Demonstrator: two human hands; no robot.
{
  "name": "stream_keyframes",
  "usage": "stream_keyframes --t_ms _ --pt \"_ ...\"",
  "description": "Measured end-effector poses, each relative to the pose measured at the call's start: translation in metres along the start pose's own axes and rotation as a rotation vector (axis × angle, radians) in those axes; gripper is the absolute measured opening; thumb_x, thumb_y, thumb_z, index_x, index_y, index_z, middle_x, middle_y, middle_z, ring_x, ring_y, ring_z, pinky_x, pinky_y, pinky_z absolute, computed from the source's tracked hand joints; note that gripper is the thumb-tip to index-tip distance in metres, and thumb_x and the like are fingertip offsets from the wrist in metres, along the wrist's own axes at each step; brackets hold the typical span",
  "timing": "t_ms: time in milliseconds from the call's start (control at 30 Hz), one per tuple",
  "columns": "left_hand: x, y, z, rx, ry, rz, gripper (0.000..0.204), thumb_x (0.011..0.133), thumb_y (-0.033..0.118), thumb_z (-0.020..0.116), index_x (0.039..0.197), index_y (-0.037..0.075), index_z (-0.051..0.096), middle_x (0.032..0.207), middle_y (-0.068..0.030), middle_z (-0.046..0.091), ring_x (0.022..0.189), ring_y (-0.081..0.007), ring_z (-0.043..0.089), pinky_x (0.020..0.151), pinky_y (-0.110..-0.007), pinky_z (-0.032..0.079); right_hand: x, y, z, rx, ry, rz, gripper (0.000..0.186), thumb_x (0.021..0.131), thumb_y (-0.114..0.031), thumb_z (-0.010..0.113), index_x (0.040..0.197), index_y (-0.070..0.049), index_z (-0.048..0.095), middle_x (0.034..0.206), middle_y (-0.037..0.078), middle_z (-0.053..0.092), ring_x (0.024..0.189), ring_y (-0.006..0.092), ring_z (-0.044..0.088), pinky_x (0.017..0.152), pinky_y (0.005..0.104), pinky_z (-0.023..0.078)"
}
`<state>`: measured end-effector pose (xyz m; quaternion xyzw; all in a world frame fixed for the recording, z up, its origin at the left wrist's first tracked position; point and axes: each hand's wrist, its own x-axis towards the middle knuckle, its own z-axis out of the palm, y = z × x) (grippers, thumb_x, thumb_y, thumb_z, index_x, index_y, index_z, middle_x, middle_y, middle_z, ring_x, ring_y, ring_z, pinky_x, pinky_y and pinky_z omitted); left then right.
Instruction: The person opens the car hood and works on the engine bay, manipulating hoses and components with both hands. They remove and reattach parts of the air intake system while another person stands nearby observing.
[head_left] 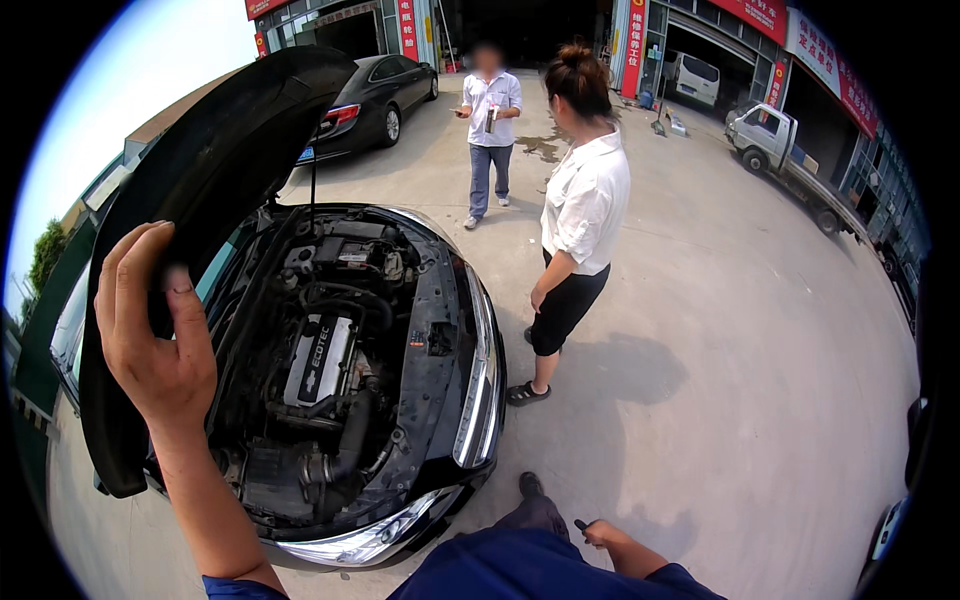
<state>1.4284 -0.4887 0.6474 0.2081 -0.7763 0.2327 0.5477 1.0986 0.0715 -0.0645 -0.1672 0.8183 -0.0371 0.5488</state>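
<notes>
My left hand (pixel 155 335) is raised in front of the underside of a black car's lifted hood (pixel 225 130). Its fingers curve and stand apart from the thumb, with nothing seen between them; whether a fingertip touches the hood cannot be told. Below and to the right lies the engine bay (pixel 345 300), where a silver engine cover (pixel 320 360) sits among dark hoses. My right hand (pixel 607 535), low by my side, is closed around a small black object (pixel 581 525) that pokes out past the fingers, too small to name.
A thin prop rod (pixel 313 180) stands under the hood. Close to the headlight (pixel 482 370), a person in a white shirt (pixel 590 190) faces away. Farther back, another person (pixel 490 110) holds things in both hands. A black sedan (pixel 375 100) and a small flatbed truck (pixel 790 150) are parked behind.
</notes>
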Motion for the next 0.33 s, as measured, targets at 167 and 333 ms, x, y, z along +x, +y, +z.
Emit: stream_keyframes --t_ms 167,333 --pt "0.066 -0.033 0.048 0.362 0.024 0.018 0.032 0.11 0.026 0.064 0.138 0.014 0.073 0.134 -0.0098 0.074 0.12 -0.0314 0.074 0.106 -0.048 0.059 0.001 -0.043 -0.047 0.195 0.036 0.153 0.026 0.1 -0.024 0.07 0.098 0.0 0.078 0.08 0.01 0.073 0.057 0.0192 0.061 0.049 0.0383 0.05" --pt "0.163 -0.081 0.078 0.47 -0.171 -0.053 0.049 0.11 0.05 0.064 0.152 0.024 0.065 0.15 -0.0118 0.07 0.137 -0.035 0.068 0.118 -0.053 0.052 0.04 -0.066 -0.106 0.396 0.008 0.046 0.024 0.101 -0.021 0.066 0.104 0.001 0.072 0.084 0.012 0.074 0.055 0.0211 0.06 0.048 0.0384 0.047"
